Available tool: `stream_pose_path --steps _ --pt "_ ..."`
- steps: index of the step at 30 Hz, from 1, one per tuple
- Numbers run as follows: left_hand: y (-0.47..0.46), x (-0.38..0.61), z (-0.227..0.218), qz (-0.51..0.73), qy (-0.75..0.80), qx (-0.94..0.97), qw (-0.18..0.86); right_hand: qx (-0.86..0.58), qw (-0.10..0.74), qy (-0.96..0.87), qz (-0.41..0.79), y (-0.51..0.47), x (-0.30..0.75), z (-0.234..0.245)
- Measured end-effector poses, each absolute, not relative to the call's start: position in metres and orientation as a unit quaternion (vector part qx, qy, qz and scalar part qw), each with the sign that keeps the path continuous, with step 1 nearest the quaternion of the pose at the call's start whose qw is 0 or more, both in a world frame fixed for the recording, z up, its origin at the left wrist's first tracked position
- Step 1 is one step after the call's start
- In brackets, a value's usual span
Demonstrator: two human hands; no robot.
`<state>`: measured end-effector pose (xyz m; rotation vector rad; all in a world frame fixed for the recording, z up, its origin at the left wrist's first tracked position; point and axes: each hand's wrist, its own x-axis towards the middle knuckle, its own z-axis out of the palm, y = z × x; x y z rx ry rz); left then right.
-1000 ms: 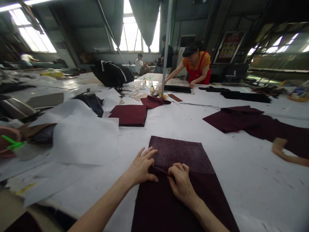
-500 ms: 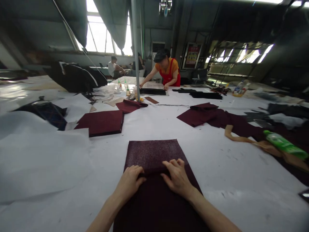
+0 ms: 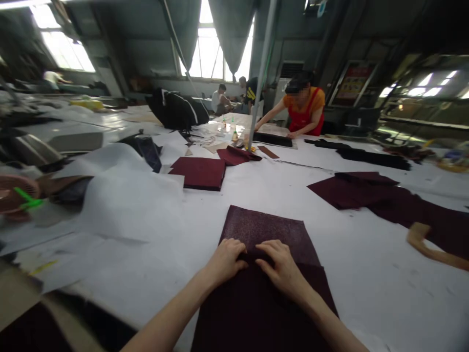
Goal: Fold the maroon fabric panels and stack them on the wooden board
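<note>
A long dark maroon fabric piece [image 3: 264, 313] lies on the white-covered table in front of me, running off the bottom of the view. Its far end shows a paler, slightly shiny face [image 3: 273, 229], bordered on the near side by a fold or cloth edge. My left hand [image 3: 227, 260] grips that edge from the left, fingers curled over it and thumb beneath. Close by on the right, my right hand [image 3: 281, 268] holds the same edge between bent fingers and thumb. The cloth between the fingertips is partly hidden.
A stack of maroon pieces [image 3: 201, 171] sits beyond, to the left. Loose maroon cloth [image 3: 388, 198] and a tan strip [image 3: 428, 247] lie at right. White paper [image 3: 128, 195] bulges at left. A metal pole [image 3: 262, 73] rises mid-table. A co-worker in a red apron [image 3: 306, 115] leans over the far side.
The view has swung left, so the scene sits further right and a pinkish basket has come in at left. Both hands stay at the fabric's edge, a little closer together.
</note>
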<state>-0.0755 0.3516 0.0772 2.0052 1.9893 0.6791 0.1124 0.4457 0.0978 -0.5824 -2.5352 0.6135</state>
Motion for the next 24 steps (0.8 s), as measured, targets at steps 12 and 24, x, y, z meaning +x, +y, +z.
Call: stream_pose_path --steps 12,24 --pt "0.323 -0.111 0.066 0.290 0.669 0.685 -0.002 -0.158 0.302 -0.912 0.230 0.443 0.081 0.053" --pt "0.305 -0.119 0.055 0.235 0.648 0.722 -0.051 -0.116 0.296 -0.935 0.159 0.441 0.084 0.046"
